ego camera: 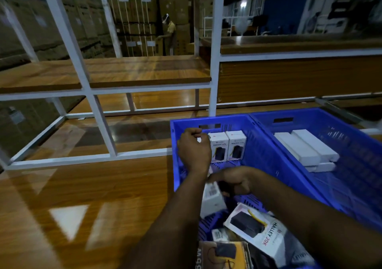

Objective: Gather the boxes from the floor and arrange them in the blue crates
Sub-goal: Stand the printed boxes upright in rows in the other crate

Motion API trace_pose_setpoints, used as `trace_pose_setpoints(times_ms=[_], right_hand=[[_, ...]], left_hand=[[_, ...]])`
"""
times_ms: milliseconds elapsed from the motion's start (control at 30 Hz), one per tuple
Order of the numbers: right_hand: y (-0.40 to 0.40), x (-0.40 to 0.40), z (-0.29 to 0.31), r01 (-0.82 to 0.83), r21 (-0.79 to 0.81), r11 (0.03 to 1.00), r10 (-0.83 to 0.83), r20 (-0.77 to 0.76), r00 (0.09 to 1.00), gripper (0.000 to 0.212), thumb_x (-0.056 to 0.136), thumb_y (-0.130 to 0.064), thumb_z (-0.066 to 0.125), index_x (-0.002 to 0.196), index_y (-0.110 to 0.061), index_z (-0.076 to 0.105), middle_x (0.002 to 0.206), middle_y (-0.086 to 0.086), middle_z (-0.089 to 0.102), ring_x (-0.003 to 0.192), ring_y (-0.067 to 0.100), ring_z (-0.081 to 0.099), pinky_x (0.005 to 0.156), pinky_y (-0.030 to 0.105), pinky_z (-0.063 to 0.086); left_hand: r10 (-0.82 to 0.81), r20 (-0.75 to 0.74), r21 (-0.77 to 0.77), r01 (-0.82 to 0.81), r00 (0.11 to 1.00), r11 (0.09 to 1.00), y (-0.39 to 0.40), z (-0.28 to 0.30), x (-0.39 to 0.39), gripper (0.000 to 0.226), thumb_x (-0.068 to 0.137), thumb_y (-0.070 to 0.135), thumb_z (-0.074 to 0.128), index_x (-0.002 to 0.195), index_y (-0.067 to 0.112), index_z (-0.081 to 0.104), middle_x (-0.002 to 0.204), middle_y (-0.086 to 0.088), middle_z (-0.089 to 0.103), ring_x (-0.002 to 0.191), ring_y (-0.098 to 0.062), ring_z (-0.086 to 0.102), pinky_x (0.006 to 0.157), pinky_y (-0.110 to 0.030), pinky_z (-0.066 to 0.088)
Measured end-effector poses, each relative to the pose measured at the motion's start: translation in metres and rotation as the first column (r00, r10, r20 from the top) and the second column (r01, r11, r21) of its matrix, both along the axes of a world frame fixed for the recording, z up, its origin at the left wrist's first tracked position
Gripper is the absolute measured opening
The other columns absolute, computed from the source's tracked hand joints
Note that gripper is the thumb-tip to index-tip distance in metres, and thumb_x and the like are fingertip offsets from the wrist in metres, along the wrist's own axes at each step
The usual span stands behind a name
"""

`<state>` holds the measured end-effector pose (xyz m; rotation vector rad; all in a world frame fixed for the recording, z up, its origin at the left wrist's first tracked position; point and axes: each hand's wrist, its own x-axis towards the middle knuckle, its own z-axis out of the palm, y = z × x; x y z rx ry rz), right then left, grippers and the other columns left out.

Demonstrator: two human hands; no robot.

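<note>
Gripping upright box (200,139) at crate (260,150) back wall: left hand (193,148); right hand (233,183) grasps nearer box (213,199).

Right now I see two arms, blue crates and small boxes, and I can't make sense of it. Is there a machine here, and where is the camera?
There is no machine. A person sorts boxes with bare hands, and the one camera sits on their head, looking forward and down, so the arms reach in from below.

The left hand is at the far end of the nearer blue crate, its fingers curled on a white box that it mostly hides. Beside it two upright boxes stand in a row. The right hand has its grip on another white box. Loose boxes lie jumbled at the near end.

The second blue crate holds plain white boxes stacked flat. Both crates rest on a wooden surface.
</note>
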<state>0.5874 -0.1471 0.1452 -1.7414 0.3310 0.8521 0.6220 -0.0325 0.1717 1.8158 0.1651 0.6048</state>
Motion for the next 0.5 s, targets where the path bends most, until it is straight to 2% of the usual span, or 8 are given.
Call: trace_pose_setpoints(times_ms=[67, 133, 167, 233, 300, 333, 433, 500], right_hand=[[-0.016, 0.006, 0.005, 0.107, 0.057, 0.993, -0.112, 0.101, 0.988, 0.014, 0.091, -0.019, 0.068, 0.101, -0.010, 0.065, 0.081, 0.002, 0.072, 0.072, 0.011, 0.066, 0.060, 0.025, 0.051], [-0.033, 0.014, 0.006, 0.203, 0.119, 0.972, -0.221, 0.165, 0.961, 0.033, 0.083, -0.021, 0.077, 0.112, -0.013, 0.064, 0.113, 0.009, 0.071, 0.104, 0.021, 0.065, 0.088, 0.037, 0.055], [-0.040, 0.018, 0.006, 0.250, 0.159, 0.955, -0.277, 0.182, 0.943, 0.036, 0.081, -0.020, 0.079, 0.113, -0.014, 0.064, 0.120, 0.010, 0.069, 0.111, 0.025, 0.063, 0.098, 0.042, 0.051], [-0.051, 0.021, 0.007, 0.300, 0.229, 0.926, -0.347, 0.208, 0.915, 0.040, 0.081, -0.017, 0.078, 0.117, -0.014, 0.063, 0.121, 0.010, 0.070, 0.116, 0.027, 0.062, 0.107, 0.046, 0.045], [-0.059, 0.025, 0.008, 0.338, 0.266, 0.903, -0.398, 0.218, 0.891, 0.051, 0.079, -0.016, 0.079, 0.127, -0.013, 0.060, 0.118, 0.010, 0.072, 0.117, 0.028, 0.063, 0.109, 0.048, 0.043], [-0.061, 0.027, 0.010, 0.356, 0.287, 0.889, -0.423, 0.220, 0.879, 0.054, 0.079, -0.016, 0.079, 0.129, -0.013, 0.058, 0.117, 0.011, 0.072, 0.116, 0.029, 0.063, 0.107, 0.047, 0.045], [-0.063, 0.031, 0.015, 0.402, 0.333, 0.853, -0.487, 0.229, 0.843, 0.049, 0.082, -0.017, 0.077, 0.126, -0.011, 0.057, 0.112, 0.011, 0.073, 0.104, 0.026, 0.067, 0.090, 0.041, 0.053], [-0.061, 0.033, 0.021, 0.412, 0.360, 0.837, -0.510, 0.240, 0.826, 0.042, 0.086, -0.020, 0.074, 0.123, -0.012, 0.058, 0.106, 0.010, 0.074, 0.096, 0.024, 0.068, 0.084, 0.038, 0.055]], left_hand=[[-0.024, -0.031, -0.020, 0.023, 0.999, 1.000, -0.003, -0.002, 0.001, 0.006, 0.088, 0.023, 0.062, 0.093, 0.027, 0.063, 0.094, 0.007, 0.070, 0.092, -0.016, 0.065, 0.079, -0.040, 0.057], [-0.051, -0.070, -0.024, 0.050, 0.996, 0.998, -0.005, -0.003, 0.001, 0.008, 0.089, 0.025, 0.063, 0.098, 0.026, 0.063, 0.097, 0.007, 0.069, 0.093, -0.015, 0.065, 0.080, -0.038, 0.056], [-0.071, -0.102, -0.007, 0.070, 0.992, 0.998, -0.005, -0.003, 0.001, 0.013, 0.090, 0.027, 0.064, 0.102, 0.025, 0.062, 0.101, 0.006, 0.069, 0.096, -0.015, 0.065, 0.081, -0.036, 0.055], [-0.131, -0.196, 0.033, 0.140, 0.972, 0.990, -0.006, -0.007, 0.003, 0.027, 0.090, 0.033, 0.068, 0.113, 0.022, 0.058, 0.112, 0.004, 0.065, 0.102, -0.017, 0.062, 0.085, -0.035, 0.053], [-0.240, -0.309, -0.008, 0.250, 0.920, 0.968, -0.007, -0.011, 0.006, 0.043, 0.087, 0.038, 0.071, 0.121, 0.019, 0.052, 0.119, -0.002, 0.062, 0.107, -0.022, 0.062, 0.092, -0.040, 0.054], [-0.311, -0.370, -0.088, 0.300, 0.876, 0.950, -0.008, -0.010, 0.005, 0.052, 0.084, 0.041, 0.074, 0.124, 0.017, 0.050, 0.123, -0.006, 0.061, 0.108, -0.024, 0.063, 0.093, -0.043, 0.055], [-0.481, -0.512, -0.286, 0.387, 0.711, 0.877, -0.012, -0.010, 0.003, 0.083, 0.070, 0.062, 0.075, 0.133, 0.013, 0.051, 0.130, -0.009, 0.062, 0.111, -0.029, 0.064, 0.083, -0.042, 0.059], [-0.564, -0.559, -0.354, 0.440, 0.608, 0.826, -0.012, -0.004, 0.001, 0.068, 0.082, 0.059, 0.069, 0.130, 0.013, 0.057, 0.126, -0.010, 0.065, 0.111, -0.030, 0.064, 0.073, -0.037, 0.058]])
